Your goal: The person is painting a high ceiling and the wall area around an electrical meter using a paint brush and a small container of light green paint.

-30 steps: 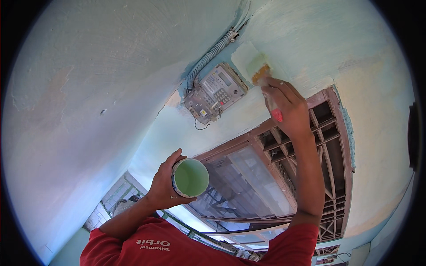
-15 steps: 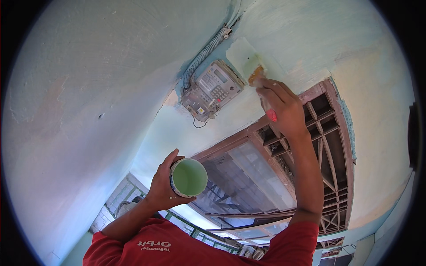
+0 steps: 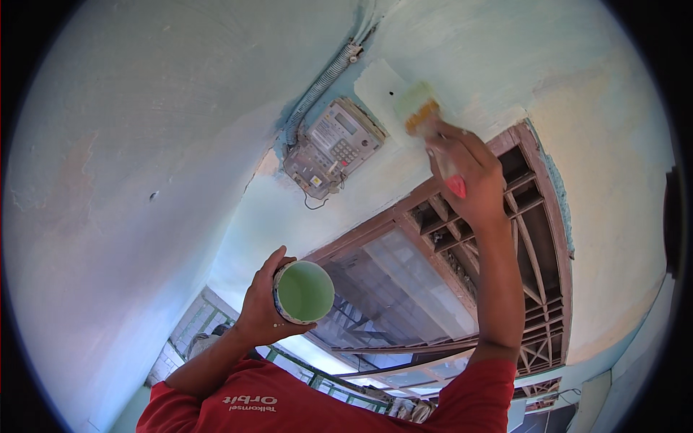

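My left hand (image 3: 263,307) grips a round cup (image 3: 303,291) of pale green paint, held low in the middle of the view with its open top facing the camera. My right hand (image 3: 468,169), raised to the upper right, holds a paintbrush with a red-tipped handle (image 3: 455,184); its bristles (image 3: 422,115), slightly blurred, meet the wall on a light green patch (image 3: 411,94). Just left of the brush, a grey electricity meter (image 3: 336,148) with a keypad is fixed to the wall, beneath a ribbed conduit (image 3: 317,90) and loose cables. A small dark hole shows beside the patch.
A bare, faded wall (image 3: 108,180) fills the left side. Below the meter is a brown wooden window frame (image 3: 401,209) with glass (image 3: 382,289) and a lattice vent (image 3: 530,245) at the right. A green railing (image 3: 310,375) and some indistinct items show at the bottom.
The brush and my right hand have shifted right relative to the meter, along the green patch. The whole scene has slid slightly left and up in view. The cup stays in my left hand.
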Tool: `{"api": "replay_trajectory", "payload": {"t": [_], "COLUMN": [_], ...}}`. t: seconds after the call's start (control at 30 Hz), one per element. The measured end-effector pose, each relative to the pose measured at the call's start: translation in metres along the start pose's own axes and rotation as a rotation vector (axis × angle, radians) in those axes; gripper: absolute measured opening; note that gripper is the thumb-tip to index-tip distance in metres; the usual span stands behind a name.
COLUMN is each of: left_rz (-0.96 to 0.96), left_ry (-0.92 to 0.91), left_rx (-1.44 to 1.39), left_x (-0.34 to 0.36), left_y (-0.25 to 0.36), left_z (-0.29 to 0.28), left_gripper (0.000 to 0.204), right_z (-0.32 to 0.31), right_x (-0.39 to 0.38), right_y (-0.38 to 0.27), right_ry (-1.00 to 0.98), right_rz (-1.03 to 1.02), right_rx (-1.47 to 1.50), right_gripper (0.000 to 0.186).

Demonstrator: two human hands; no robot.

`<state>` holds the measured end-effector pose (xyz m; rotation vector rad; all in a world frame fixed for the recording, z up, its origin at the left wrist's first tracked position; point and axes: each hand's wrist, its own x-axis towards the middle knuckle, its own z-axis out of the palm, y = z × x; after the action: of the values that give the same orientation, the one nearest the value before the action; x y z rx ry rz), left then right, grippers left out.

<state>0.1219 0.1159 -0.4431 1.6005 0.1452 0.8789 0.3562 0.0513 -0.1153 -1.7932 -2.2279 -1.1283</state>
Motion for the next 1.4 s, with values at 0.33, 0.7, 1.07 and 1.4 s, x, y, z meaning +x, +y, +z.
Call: {"api": "replay_trajectory", "payload": {"t": [0.33,0.7,1.07,1.4], "left_rz": [0.023,0.083,0.031,0.041], "left_ry": [0.026,-0.001,0.005,0.004], "left_rx": [-0.053,-0.029,-0.024,-0.052], "left_x": [-0.007,0.001,-0.009,-0.006], "left_y": [0.001,0.006,0.009,0.011], "left_z": [0.000,0.003,0.001,0.005], "left_gripper": [0.136,0.136,0.137,0.139], "right_z": [-0.008,-0.035,0.079,-0.002], "right_x": [-0.057,-0.017,-0.074,-0.029], "right_y": [0.000,0.009,-0.057,-0.007], "right_ry": [-0.145,0.387,-0.107,0.139], "right_rz": [0.054,0.174,0.168,0.424], "right_rx": [-0.088,-0.490,-0.400,0.053], "right_gripper": [0.030,0.036,0.032,0.014]}}
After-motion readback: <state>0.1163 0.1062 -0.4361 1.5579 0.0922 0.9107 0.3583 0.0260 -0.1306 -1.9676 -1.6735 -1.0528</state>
